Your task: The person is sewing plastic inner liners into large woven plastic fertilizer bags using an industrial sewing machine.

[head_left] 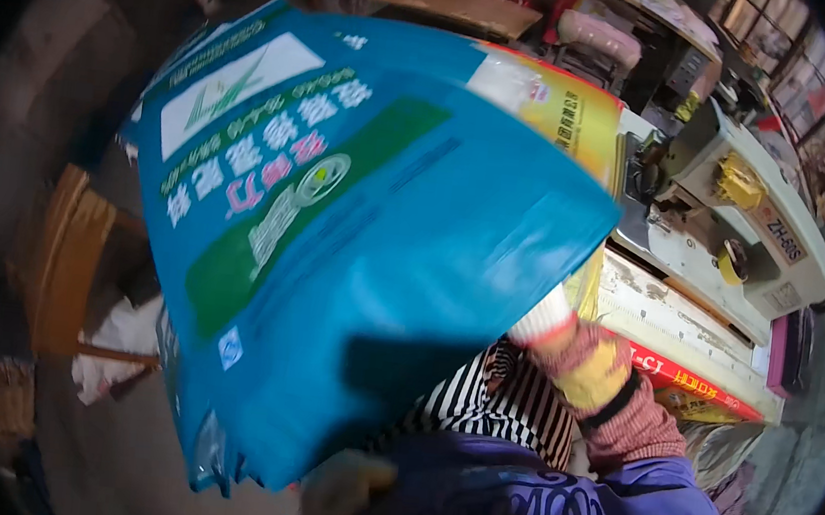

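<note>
A large flat stack of blue printed plastic bags (415, 238) fills the middle of the view, tilted above my lap. Its green band and pale lettering face up, and several layers show at the lower left corner. My right hand (544, 322), in a white and pink glove, grips the right edge; its fingertips are hidden behind the plastic. At the bottom edge, my left hand (343, 492), also gloved, is dim and blurred against the bags and seems closed on them, its fingers partly hidden.
An industrial sewing machine (758, 219) stands on a worn white table (665, 294) at the right. Yellow and red packaging (588, 120) lies beyond the bags. A wooden chair (65, 261) is at the left, with white crumpled material (122, 343) beside it.
</note>
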`<state>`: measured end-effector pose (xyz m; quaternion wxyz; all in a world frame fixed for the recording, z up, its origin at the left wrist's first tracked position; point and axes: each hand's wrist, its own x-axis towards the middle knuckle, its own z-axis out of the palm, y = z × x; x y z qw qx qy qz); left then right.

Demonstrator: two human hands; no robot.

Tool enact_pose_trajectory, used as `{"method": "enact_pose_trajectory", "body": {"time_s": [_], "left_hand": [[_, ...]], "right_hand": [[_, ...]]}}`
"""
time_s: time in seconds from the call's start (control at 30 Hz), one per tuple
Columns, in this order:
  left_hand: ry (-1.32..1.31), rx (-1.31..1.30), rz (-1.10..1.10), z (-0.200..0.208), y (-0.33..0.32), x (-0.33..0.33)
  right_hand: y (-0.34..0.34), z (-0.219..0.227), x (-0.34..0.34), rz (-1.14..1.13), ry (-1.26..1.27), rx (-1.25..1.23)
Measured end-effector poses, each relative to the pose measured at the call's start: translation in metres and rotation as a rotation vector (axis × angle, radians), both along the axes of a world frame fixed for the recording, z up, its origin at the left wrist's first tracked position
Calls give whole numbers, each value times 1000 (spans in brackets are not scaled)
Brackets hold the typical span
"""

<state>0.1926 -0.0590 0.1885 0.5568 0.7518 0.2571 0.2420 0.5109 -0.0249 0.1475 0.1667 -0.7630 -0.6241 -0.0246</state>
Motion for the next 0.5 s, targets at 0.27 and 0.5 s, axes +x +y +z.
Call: {"method": "enact_pose_trajectory", "body": {"time_s": [0.27, 0.5], "left_hand": [[751, 969, 807, -142, 41, -7], [566, 869, 455, -159, 131, -24]], "right_hand": [[59, -18, 2, 81, -106, -81], [78, -3, -5, 241, -27, -249]]}}
